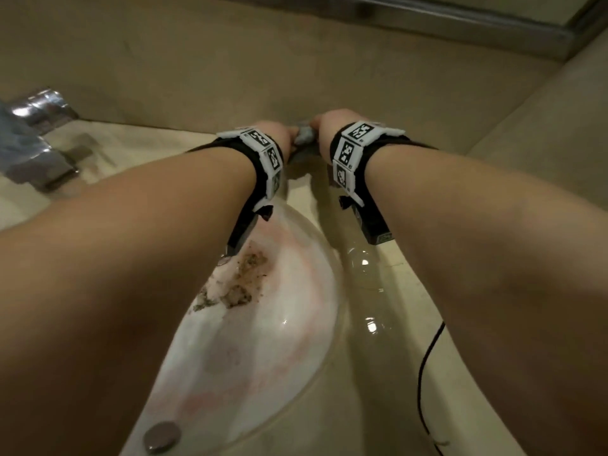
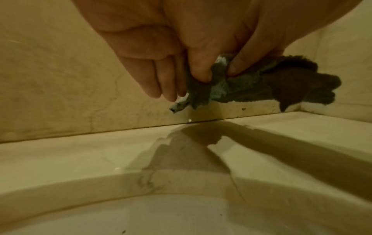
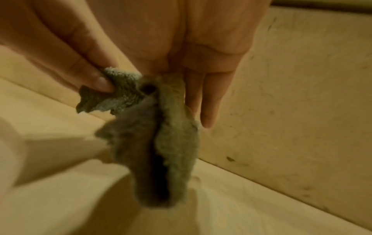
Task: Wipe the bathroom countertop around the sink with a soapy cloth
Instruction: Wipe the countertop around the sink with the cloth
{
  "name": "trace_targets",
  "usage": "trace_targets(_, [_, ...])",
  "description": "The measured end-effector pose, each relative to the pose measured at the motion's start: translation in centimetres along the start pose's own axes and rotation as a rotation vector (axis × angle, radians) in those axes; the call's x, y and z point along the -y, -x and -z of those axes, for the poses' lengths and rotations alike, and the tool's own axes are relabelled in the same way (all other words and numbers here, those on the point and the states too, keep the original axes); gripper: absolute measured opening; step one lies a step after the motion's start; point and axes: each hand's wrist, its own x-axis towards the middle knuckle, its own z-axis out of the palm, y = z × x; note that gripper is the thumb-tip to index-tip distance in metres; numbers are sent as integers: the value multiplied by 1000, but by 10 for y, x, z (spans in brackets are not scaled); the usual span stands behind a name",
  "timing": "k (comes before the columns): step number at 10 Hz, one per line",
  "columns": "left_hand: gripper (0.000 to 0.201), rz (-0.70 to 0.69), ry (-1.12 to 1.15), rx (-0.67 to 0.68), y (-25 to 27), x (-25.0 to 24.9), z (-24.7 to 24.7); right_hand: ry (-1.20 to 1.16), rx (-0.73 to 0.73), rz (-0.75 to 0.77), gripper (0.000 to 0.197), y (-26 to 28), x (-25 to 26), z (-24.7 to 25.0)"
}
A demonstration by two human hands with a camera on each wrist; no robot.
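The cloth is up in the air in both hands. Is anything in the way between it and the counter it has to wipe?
Nothing visible is. The cloth hangs pinched between the left hand and the right hand, just above the countertop behind the sink. Only a wet patch lies on the counter under it; the faucet stands off to the left.

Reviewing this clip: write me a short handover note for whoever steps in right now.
Left hand: pinches one end of the cloth.
Right hand: pinches the other end; the rest hangs.
Cloth: held clear above the countertop, at the back wall behind the sink.
Done: a wet patch shows on the countertop under the hands.
Left: cannot tell how much has been wiped; brown grime sits in the sink.
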Motion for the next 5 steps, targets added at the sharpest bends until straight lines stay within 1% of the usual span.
trace_targets(1, [40,-54,-15,-40,-22,-15,-13,20,24,-78,37,-3,-22,-20])
trace_targets(2, [40,-147,-126,-29,-46,-24,-34,84,125,-137,37,-9,-33,-43])
trace_targets(3, [50,-67,-108,113,-52,-23,-43,118,285,-221,43,-25,-30,-49])
trace_targets(4, [63,-31,-52,78,-52,-12,-47,145,391,-188,56,-37,-18,-46])
trace_targets(5, [50,-17,-69,23,-47,5,-52,215,393,-123,61,-45,-2,-53])
